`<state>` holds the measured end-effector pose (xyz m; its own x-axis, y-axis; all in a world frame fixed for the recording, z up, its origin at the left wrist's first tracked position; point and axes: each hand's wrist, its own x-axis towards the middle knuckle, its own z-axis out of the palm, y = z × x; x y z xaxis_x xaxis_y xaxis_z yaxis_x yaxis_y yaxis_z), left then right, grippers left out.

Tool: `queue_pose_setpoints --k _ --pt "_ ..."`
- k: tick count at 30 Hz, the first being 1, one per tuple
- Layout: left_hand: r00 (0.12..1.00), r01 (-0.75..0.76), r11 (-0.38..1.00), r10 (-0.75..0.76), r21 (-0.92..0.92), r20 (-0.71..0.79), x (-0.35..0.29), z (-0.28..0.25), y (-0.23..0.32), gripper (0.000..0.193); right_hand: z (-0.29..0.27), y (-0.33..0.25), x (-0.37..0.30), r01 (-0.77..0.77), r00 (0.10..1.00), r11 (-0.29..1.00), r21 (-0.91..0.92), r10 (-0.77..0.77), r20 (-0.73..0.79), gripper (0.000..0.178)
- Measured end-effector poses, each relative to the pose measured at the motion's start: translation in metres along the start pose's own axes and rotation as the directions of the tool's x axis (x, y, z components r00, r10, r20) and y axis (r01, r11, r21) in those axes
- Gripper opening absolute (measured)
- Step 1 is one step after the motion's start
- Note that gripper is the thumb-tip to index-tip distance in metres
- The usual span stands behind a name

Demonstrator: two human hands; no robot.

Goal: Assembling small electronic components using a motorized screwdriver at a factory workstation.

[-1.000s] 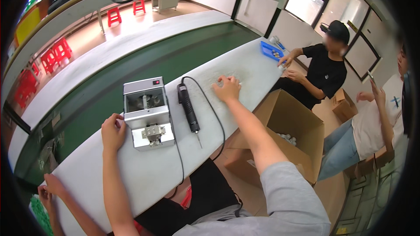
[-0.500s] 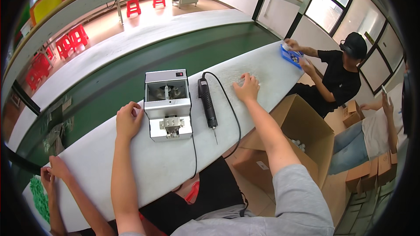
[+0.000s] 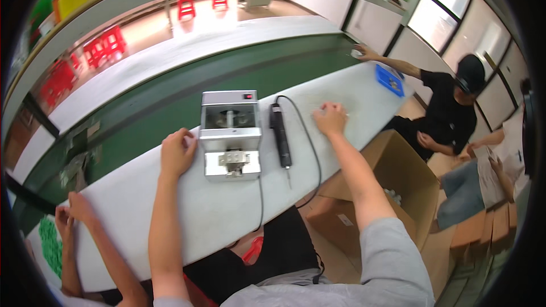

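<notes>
Co-worker (image 3: 435, 104) farther-reaching — right grip (image 3: 331, 119) half-curled on tabletop (image 3: 224, 213)

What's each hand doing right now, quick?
Left hand: open, loosely curled beside the screw feeder.
Right hand: curled over the white tabletop; can't tell if it's holding anything.

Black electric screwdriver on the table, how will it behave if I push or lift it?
The electric screwdriver may roll, given its rounded body, though its cord could drag. Its thick body suggests some heft; the thin bit looks easier to damage.
</notes>
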<state>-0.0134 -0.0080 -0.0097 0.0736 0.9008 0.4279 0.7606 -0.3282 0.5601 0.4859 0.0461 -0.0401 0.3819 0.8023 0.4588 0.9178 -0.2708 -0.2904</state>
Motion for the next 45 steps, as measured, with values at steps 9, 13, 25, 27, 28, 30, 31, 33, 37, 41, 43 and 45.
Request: queue_pose_setpoints --k 9,13,25,27,28,30,31,33,37,41,43,45 --pt "0.997 -0.003 1.0 0.001 -0.031 -0.071 -0.004 0.015 -0.015 0.02 0.035 0.05 0.023 0.232 0.973 0.961 -0.148 -0.228 0.041 0.035" --pt "0.998 -0.057 0.998 0.057 -0.012 -0.023 0.005 0.017 0.002 0.018 0.048 0.1 0.037 0.216 0.956 0.975 -0.058 -0.223 -0.189 0.037" --pt "0.999 -0.03 0.999 0.03 -0.019 -0.032 -0.016 0.008 0.006 0.014 0.032 0.079 0.025 0.332 0.926 0.877 -0.347 -0.373 -0.059 0.068" --pt "0.999 -0.009 0.999 0.007 -0.048 -0.033 -0.007 0.01 0.01 0.013 0.066 0.113 0.073 0.33 0.94 0.889 -0.317 -0.341 0.024 0.055" --pt "0.999 0.02 0.997 -0.022 -0.071 -0.029 0.0 0.011 0.014 0.012 0.075 0.146 0.083 0.326 0.945 0.904 -0.278 -0.306 0.111 0.044" --pt "0.991 0.071 0.997 -0.069 0.016 -0.116 -0.021 0.012 -0.018 0.018 0.069 0.063 0.026 0.276 0.953 0.961 0.023 -0.277 0.122 0.041" --pt "0.982 0.015 0.999 -0.024 -0.046 -0.185 -0.012 0.019 -0.013 0.021 0.062 0.079 0.038 0.263 0.963 0.963 -0.053 -0.259 0.077 0.038" --pt "0.995 0.021 0.999 -0.025 -0.04 -0.101 0.009 0.031 0.002 0.024 0.064 0.137 0.064 0.501 0.81 0.785 -0.365 -0.573 -0.122 0.033" --pt "0.998 0.056 0.998 -0.056 -0.032 -0.017 0.006 0.016 0.001 0.023 0.057 0.053 0.027 0.149 0.981 0.98 -0.131 -0.163 -0.104 0.037" --pt "0.996 -0.056 0.998 0.055 -0.009 -0.071 -0.001 -0.001 -0.001 0.018 -0.008 -0.006 0.004 -0.003 0.999 0.999 0.036 0.004 -0.036 0.037" --pt "0.998 -0.035 0.999 0.034 -0.029 -0.058 0.004 0.015 0.016 0.016 -0.021 0.014 0.002 -0.058 0.997 0.996 0.063 0.061 -0.048 0.037" --pt "0.996 -0.056 0.997 0.052 -0.047 -0.076 -0.001 0.021 0.017 0.015 -0.025 0.023 0.001 -0.072 0.997 0.995 0.073 0.073 -0.018 0.037"
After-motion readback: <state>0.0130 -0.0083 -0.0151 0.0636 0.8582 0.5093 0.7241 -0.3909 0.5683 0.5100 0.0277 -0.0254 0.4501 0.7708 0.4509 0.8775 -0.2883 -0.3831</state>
